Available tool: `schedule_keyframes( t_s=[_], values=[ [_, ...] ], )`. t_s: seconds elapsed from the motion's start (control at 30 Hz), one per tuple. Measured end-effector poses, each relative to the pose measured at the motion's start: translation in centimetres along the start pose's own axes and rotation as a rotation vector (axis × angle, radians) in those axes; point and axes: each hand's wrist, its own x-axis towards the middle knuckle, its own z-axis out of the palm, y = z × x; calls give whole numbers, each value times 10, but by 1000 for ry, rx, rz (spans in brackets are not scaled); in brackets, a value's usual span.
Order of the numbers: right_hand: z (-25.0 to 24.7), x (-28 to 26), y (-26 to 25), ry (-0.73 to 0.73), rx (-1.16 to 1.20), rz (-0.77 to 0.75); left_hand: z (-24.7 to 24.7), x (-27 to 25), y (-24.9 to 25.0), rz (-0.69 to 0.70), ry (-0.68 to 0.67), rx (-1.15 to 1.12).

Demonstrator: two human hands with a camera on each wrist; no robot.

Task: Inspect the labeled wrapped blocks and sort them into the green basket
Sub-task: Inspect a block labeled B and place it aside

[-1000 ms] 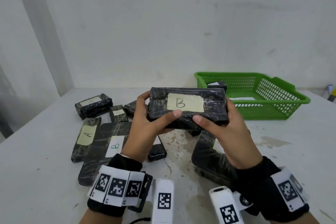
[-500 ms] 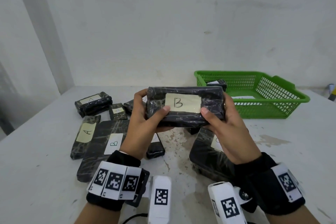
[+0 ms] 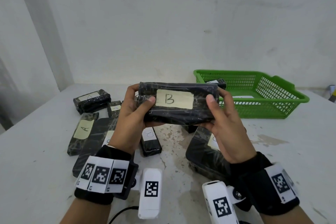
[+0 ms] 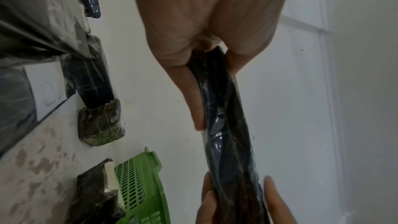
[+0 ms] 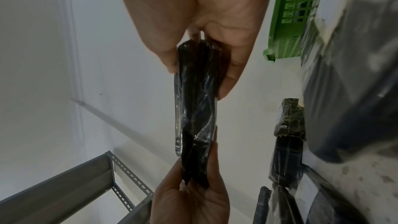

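A black wrapped block (image 3: 177, 104) with a cream label marked B is held up above the table, label toward me. My left hand (image 3: 135, 109) grips its left end, thumb on the front face. My right hand (image 3: 221, 114) grips its right end the same way. Both wrist views show the block edge-on (image 4: 224, 125) (image 5: 197, 108) pinched between thumb and fingers. The green basket (image 3: 283, 96) stands at the back right with a wrapped block (image 3: 218, 82) inside. More labeled blocks lie on the table: one marked A (image 3: 81, 131), a small one marked B (image 3: 150, 141).
A large flat wrapped block (image 3: 203, 154) lies under my right wrist, another (image 3: 96, 143) under my left. Two more blocks (image 3: 91, 100) sit at the back left. The white table (image 3: 36, 151) meets the wall behind. A grey metal shelf (image 5: 75, 185) shows in the right wrist view.
Both hands have kept their grip on the B block and lifted it a little, tilting the label more squarely toward me. The blocks on the table have not moved.
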Motion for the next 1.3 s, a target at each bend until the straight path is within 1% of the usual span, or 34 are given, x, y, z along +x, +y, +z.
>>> schedule_keyframes(
  t_s=[0.17,0.37,0.47,0.57,0.7,0.8,0.93,1.0,1.13,1.2,1.3],
  values=[
    [-3,-1,2,25,-35,-22,1,-2,2,4,-24,-20],
    [1,-1,-1,19,-37,-15,2,-1,-1,1,-4,21],
    [3,-4,-4,60,-92,-33,2,-1,3,-12,-17,11],
    [0,-3,-4,101,-73,-19,5,-3,3,-35,-42,41],
    [0,-3,-5,106,-76,-20,8,-3,-3,-21,21,63],
    [5,-6,-6,101,-63,-16,7,-3,-4,-29,37,65],
    [2,-7,-6,123,-95,-44,9,-5,-3,-34,-8,96],
    [0,-5,-6,116,-84,-39,10,-5,-4,-29,-1,102],
    [2,-5,-4,56,-72,-19,8,-2,-6,8,75,99],
    [2,-5,-3,16,-74,-9,7,-2,-6,21,82,96],
    [-2,-4,-2,8,-54,-5,6,-2,-8,3,88,93]
  ],
)
